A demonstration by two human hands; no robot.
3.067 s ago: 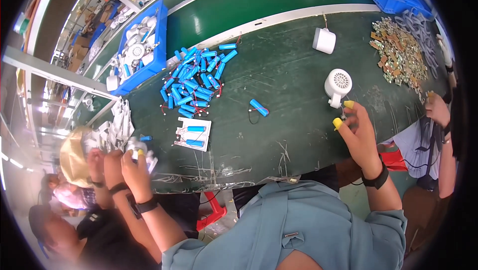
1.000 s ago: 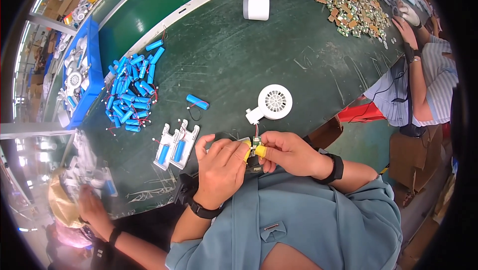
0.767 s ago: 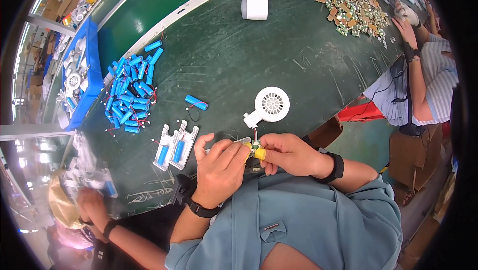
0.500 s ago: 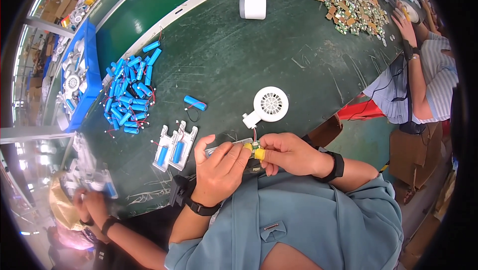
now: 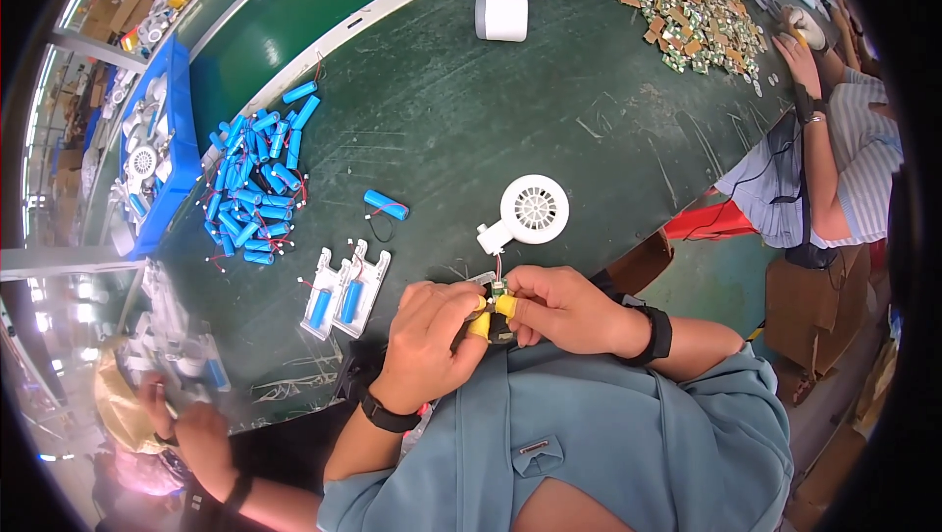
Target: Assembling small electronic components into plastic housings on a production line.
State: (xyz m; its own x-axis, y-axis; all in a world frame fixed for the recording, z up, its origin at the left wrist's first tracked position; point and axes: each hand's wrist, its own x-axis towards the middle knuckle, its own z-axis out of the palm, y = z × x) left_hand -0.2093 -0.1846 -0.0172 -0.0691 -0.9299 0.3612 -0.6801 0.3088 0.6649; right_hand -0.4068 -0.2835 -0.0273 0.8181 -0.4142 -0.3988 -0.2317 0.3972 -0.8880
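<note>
My left hand and my right hand meet at the table's near edge, yellow covers on some fingertips. Between them is a small green circuit board, its upper part showing. Thin wires join it to a white fan head with a round grille, lying just beyond on the table. My right thumb and fingers pinch the board's edge. Closed beside it, my left thumb and fingers grip something small that they hide. A pale housing edge shows behind my left fingers, mostly covered.
Left of my hands lie two white housings with blue cells, and a loose blue battery. Farther left are a battery pile and a blue bin. A white cylinder and circuit board heap stand far off. Co-workers sit both sides.
My left fingers, spread over the work before, have curled in, and the yellow-covered thumb now shows. My right hand stays nearly in place. The left co-worker's hands have shifted.
</note>
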